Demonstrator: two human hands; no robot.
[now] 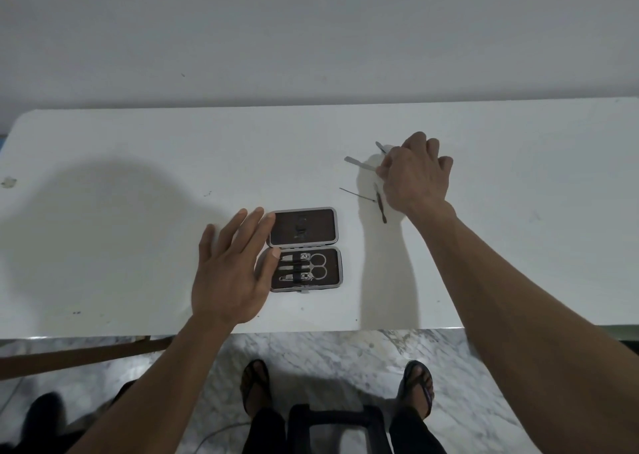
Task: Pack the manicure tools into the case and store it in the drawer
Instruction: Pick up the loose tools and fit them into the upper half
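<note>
The tabletop [138, 163] looks smooth and matt white, with small dark specks. The open case [305, 249] has a dark brown matt lining, cloth-like, inside a grey rim. The scissors [316, 266] and clippers [294, 256] strapped in it are shiny metal. The loose tools [359, 163] far right look like duller grey metal. The floor [328, 350] is glossy veined marble.
</note>
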